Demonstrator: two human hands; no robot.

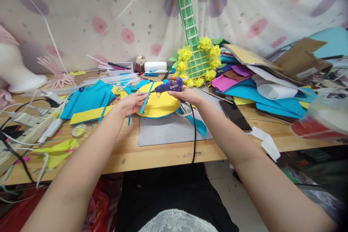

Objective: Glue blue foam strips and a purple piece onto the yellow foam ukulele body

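My left hand pinches a narrow blue strip, which slants upward from its fingertips. My right hand is wrapped round the grip of a dark blue hot glue gun. The gun's nozzle points left and sits close to the strip; whether they touch I cannot tell. Beneath both hands lies a rounded yellow sheet with a blue edge, partly over a grey cutting mat. A black cord runs down from the gun past the table's front edge.
A green guitar with yellow paper flowers leans at the back. Blue sheets and a tape roll lie left, near a power strip with tangled cables. On the right are a phone, stacked coloured sheets and a plastic cup.
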